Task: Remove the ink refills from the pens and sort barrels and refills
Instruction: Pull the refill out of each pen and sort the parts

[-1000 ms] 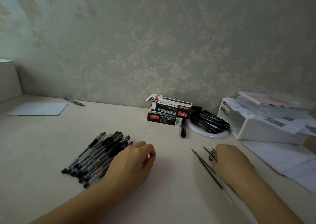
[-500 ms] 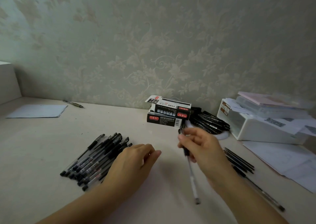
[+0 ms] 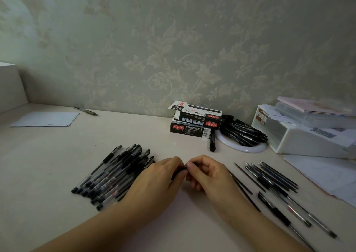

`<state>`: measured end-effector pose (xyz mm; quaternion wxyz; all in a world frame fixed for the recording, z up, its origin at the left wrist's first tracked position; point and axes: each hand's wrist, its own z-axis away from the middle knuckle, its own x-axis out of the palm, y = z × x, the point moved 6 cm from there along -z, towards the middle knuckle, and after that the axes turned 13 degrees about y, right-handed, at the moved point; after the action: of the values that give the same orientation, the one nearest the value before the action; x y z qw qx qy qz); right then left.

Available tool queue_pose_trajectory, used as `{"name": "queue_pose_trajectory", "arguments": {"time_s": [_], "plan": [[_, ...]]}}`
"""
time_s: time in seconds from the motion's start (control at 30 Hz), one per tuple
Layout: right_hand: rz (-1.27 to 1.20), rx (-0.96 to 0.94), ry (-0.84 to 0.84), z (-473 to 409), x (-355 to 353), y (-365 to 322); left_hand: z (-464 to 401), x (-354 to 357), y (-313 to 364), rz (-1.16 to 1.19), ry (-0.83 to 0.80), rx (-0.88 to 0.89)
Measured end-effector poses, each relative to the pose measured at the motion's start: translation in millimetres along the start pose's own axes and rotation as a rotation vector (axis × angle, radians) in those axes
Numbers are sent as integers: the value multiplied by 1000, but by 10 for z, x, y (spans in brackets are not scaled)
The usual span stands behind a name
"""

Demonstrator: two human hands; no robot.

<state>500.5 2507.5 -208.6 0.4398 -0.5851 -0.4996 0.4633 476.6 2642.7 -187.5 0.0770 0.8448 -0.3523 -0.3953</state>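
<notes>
1. Head view: both hands meet at centre frame, just above the desk point(image 3: 48, 165).
2. Left hand point(image 3: 158, 180) and right hand point(image 3: 208, 174) pinch one dark pen point(image 3: 180, 170) between fingertips; fingers closed on it from both ends. Most of the pen is hidden by the fingers, so cap and refill state cannot be told.
3. Pen pile point(image 3: 113, 174) lies left of centre, touching the left hand's outer side; pens packed side by side, caps toward upper right.
4. Refills point(image 3: 273, 174) lie right of centre, loosely parallel, tips toward upper left, just beside the right wrist.
5. Barrels point(image 3: 289, 213) lie at lower right, overlapping the refills' near ends; blurred.
6. Two stacked pen boxes point(image 3: 194, 124) stand at centre rear against the wall.
7. Plate point(image 3: 242, 147) of dark pens right of the boxes; white bin point(image 3: 300, 142) with papers at right edge.
8. Paper sheet point(image 3: 46, 119) at upper left of the desk.
</notes>
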Motion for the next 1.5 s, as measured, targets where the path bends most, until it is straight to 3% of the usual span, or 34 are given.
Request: {"name": "queue_pose_trajectory", "arguments": {"time_s": [0.6, 0.87, 1.03, 1.23, 1.5], "plan": [[-70, -13, -25, 34, -7, -29, 39, 20, -27, -360, -82, 2], [-136, -47, 150, -1, -139, -26, -4, -57, -110, -398, -34, -88], [231, -212, 235, -16, -232, -46, 7, -52, -76, -342, -16, -82], [542, -343, 160, 25, -95, -45, 0, -70, -62, -239, -32, -102], [549, -383, 170, 31, -102, -81, 10, -57, -45, -253, -69, -44]]}}
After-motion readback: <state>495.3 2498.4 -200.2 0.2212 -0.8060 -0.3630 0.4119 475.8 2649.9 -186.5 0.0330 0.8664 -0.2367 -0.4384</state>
